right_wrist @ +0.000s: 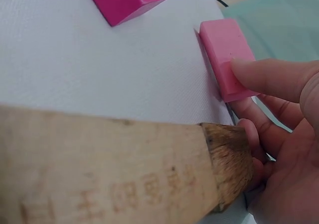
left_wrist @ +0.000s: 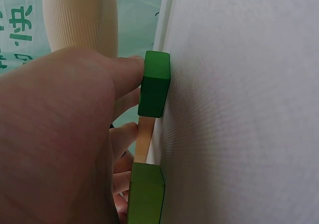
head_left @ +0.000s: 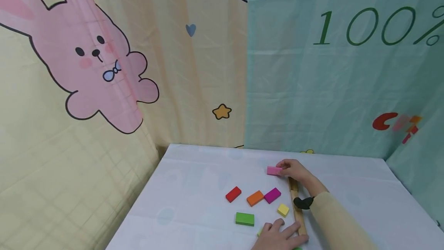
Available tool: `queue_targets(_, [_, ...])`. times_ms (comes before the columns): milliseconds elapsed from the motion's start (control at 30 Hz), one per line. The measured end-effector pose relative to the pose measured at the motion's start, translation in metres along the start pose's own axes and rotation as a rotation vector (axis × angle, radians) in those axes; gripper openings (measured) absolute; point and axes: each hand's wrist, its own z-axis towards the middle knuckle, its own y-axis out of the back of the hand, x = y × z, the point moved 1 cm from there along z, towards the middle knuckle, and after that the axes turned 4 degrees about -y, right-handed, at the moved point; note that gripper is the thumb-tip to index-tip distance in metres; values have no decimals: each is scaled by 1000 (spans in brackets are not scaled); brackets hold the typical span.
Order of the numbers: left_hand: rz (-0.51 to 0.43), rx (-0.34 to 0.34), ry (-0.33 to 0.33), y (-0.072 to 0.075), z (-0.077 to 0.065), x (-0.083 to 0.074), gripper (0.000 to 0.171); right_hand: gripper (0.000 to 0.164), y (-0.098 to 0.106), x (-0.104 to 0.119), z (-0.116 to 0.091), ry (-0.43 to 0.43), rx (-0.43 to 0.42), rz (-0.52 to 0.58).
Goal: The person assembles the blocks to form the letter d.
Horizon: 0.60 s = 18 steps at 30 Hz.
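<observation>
Right hand (head_left: pixel 295 171) pinches the pink block (right_wrist: pixel 222 42) near the wooden strip (right_wrist: pixel 109 159); I reckon it's light, stiff, smoothish, best held across broad faces. Left hand (head_left: pixel 276 238) lies spread, thumb against a dark green block (left_wrist: pixel 155 84).

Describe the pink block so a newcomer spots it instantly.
Look at the far part of the white table, where the right hand reaches. Its thumb and fingers pinch the pink block. It is paler than the magenta block nearer the person, and the farthest visible block.
</observation>
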Motion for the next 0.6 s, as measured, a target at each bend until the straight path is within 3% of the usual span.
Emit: queue_targets(600, [-7,21,3,1,-1,1,63,34,0,-6,-1,-55,-106,146])
